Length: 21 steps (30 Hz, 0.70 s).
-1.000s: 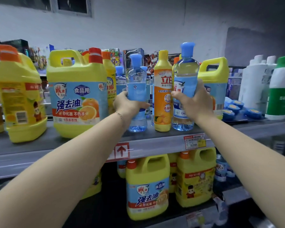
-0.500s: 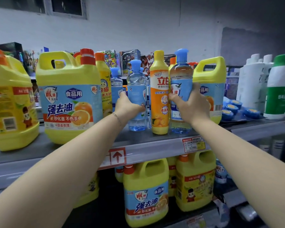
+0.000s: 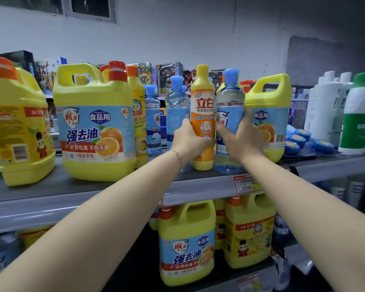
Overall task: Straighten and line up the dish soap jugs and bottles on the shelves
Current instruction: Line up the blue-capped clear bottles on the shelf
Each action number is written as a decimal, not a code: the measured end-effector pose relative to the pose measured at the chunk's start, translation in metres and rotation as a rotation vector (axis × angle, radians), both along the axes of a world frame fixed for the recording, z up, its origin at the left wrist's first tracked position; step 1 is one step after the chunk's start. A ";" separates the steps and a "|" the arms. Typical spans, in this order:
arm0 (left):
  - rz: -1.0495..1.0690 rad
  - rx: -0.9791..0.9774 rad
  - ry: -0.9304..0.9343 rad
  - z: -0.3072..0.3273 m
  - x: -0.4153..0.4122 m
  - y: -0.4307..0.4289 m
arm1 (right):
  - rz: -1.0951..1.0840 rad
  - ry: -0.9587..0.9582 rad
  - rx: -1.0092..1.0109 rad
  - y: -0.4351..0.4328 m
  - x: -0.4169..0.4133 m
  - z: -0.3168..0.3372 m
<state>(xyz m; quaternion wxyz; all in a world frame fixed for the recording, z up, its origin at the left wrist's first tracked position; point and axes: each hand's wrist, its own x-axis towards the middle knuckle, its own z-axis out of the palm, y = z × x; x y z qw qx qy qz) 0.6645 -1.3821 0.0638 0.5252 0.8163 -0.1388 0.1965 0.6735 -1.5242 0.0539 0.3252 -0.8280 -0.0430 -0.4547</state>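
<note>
Fingers of left hand curled round orange bottle, right hand gripping clear bottle (both half-hidden)

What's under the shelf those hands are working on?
Yellow dish soap jugs stand on a lower shelf. The forearms hide much of what sits to either side.

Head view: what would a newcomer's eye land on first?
On the upper shelf, the left hand grips the orange bottle and the right hand grips the clear blue-capped bottle beside it. A big yellow jug with an orange-fruit label stands to their left.
</note>
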 end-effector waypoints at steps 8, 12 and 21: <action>-0.030 0.029 0.037 0.007 -0.007 0.013 | -0.031 0.026 -0.022 0.001 0.003 -0.005; -0.060 0.017 0.072 0.009 -0.010 0.022 | -0.062 -0.030 -0.031 0.003 -0.001 -0.005; -0.104 -0.044 0.085 0.002 -0.013 0.027 | -0.070 -0.151 -0.024 0.009 -0.014 -0.008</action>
